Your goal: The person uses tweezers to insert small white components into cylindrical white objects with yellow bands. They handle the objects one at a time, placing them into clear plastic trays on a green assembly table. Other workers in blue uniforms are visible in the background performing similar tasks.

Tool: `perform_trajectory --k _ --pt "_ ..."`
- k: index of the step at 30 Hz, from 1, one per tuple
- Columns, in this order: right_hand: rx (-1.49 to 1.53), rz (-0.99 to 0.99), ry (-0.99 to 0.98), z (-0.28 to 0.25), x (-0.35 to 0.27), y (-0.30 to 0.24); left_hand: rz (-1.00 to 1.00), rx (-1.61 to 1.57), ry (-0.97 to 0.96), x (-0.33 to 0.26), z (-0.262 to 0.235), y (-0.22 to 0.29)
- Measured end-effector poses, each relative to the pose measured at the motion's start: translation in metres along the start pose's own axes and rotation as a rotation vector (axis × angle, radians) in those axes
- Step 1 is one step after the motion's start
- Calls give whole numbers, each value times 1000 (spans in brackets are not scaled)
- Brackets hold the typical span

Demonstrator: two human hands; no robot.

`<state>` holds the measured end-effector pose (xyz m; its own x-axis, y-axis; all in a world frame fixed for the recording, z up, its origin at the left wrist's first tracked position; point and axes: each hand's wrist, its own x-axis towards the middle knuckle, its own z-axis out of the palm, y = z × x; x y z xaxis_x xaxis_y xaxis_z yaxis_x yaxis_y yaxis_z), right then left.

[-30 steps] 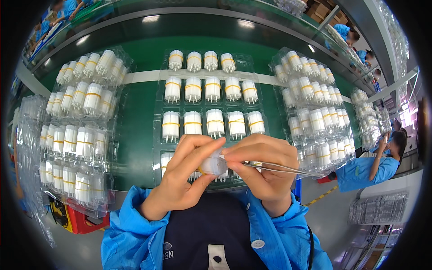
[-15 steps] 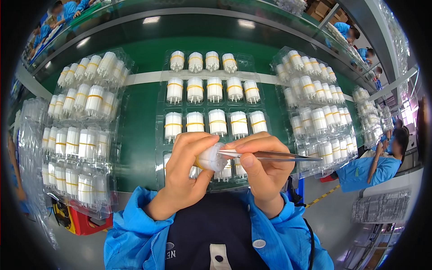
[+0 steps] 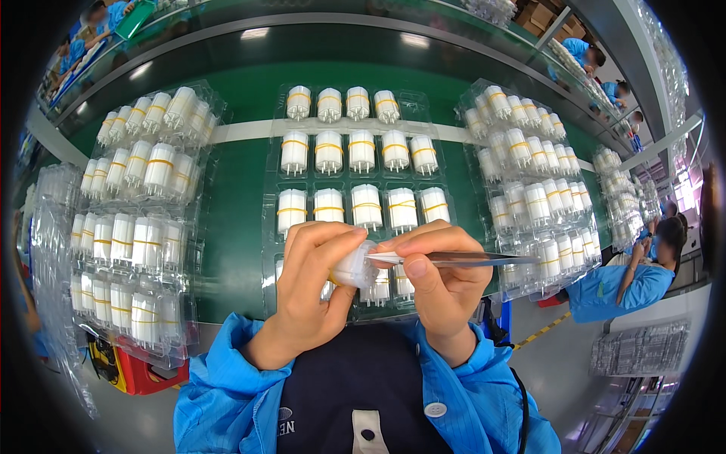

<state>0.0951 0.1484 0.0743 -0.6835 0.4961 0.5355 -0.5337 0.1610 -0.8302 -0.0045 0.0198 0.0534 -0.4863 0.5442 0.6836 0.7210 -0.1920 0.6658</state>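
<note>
In the middle, low over the nearest part of the tray, my left hand point(image 3: 311, 276) is wrapped round a white plastic cylinder point(image 3: 352, 266), tilted so one end faces right. My right hand point(image 3: 446, 284) pinches metal tweezers point(image 3: 473, 259) between thumb and fingers. Their tips meet the right end of the cylinder, and their back end points right. Whether the tips grip anything is too small to tell. Beneath and beyond both hands lies a clear plastic tray point(image 3: 271, 198) with rows of similar white cylinders point(image 3: 366, 206), each with a yellow band and short prongs.
Stacked clear trays of banded cylinders stand at left point(image 3: 157, 168) and right point(image 3: 538, 200) on the green table point(image 3: 236, 227). Empty clear trays point(image 3: 57, 250) pile up at the far left. A co-worker in blue point(image 3: 624, 284) sits at right. A red stool point(image 3: 155, 374) is below left.
The tweezers have rolled slightly in my right hand, showing a broader side. The left hand and cylinder have barely moved. A green tray now shows by a person at far upper left.
</note>
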Motion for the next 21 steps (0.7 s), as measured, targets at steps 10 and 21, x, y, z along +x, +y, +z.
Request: perform_trajectory --k 10,21 --pt "-5 37 -5 1 1 -2 -17 -11 0 -3 0 -2" --pt "-412 -57 -190 3 16 -19 25 38 -34 -1 -3 -5"
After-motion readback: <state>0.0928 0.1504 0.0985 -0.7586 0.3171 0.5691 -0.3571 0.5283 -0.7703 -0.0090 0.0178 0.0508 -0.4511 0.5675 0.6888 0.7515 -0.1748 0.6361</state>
